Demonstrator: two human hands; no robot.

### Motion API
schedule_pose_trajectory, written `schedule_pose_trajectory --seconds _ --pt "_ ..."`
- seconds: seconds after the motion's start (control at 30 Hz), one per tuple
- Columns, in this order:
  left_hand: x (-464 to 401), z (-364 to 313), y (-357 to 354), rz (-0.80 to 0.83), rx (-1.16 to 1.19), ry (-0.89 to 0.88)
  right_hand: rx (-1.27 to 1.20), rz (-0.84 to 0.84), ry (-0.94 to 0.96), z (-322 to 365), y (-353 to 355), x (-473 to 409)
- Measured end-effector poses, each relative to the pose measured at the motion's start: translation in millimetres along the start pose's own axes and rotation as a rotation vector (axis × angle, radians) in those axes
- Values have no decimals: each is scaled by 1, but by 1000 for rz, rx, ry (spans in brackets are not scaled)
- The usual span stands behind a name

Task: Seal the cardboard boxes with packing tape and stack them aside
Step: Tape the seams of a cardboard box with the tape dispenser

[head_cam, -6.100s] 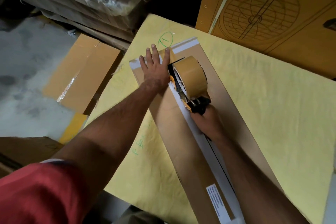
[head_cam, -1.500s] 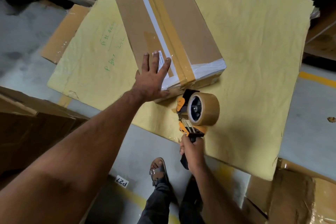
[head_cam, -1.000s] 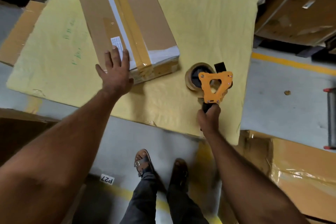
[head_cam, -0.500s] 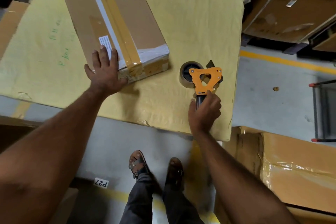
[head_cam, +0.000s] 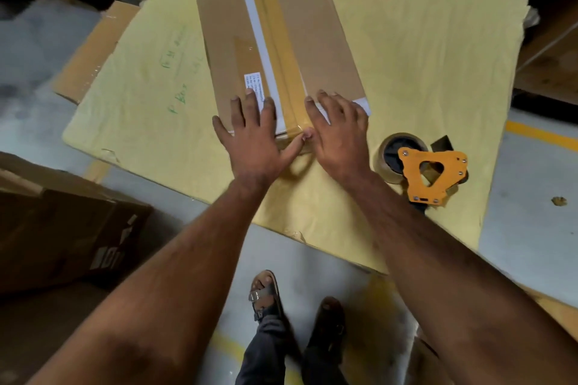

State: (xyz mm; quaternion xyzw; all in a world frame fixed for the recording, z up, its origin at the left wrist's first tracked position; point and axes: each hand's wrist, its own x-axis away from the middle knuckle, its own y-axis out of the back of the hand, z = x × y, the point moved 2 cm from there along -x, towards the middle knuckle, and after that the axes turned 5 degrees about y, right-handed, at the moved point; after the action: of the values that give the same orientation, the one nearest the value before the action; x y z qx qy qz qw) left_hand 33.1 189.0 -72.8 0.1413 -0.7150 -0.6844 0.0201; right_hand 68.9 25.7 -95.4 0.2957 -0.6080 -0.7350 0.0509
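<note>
Both hands are pressing flat on the near end of the cardboard box (head_cam: pixel 275 25), which is lying lengthwise on the yellow-covered surface (head_cam: pixel 406 50). The left hand (head_cam: pixel 253 137) is spreading straight fingers (head_cam: pixel 250 103) over the box's near left corner, gripping nothing; the right hand (head_cam: pixel 339 131) is doing likewise just beside it, thumbs meeting over the tape strip (head_cam: pixel 275 40). Half a second ago the right hand was holding the tape dispenser (head_cam: pixel 419 169); now it is lying released on the surface, right of the right hand's fingers. Beyond the fingertips the strip is running along the seam toward the far end. Judged so, taping is finishing; stacking comes next.
</note>
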Motion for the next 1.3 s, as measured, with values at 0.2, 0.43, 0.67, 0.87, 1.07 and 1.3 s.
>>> schedule_pose_trajectory --seconds 0.2,0.43,0.67,0.87,1.07,1.3 --pt "-1 5 -19 -98 -62 -22 107 -208 32 1 -26 5" --pt "-3 4 -19 -23 -151 -41 170 -160 92 -2 -34 13" --pt "-27 25 9 -29 32 -209 -64 46 186 20 16 19" --pt "-72 49 -8 -65 253 156 -81 299 205 31 24 -18" --pt "-67 42 -9 -6 244 169 -59 419 195 27 1 -89" --pt "-95 43 -2 -60 169 172 -38 457 124 15 -36 -197"
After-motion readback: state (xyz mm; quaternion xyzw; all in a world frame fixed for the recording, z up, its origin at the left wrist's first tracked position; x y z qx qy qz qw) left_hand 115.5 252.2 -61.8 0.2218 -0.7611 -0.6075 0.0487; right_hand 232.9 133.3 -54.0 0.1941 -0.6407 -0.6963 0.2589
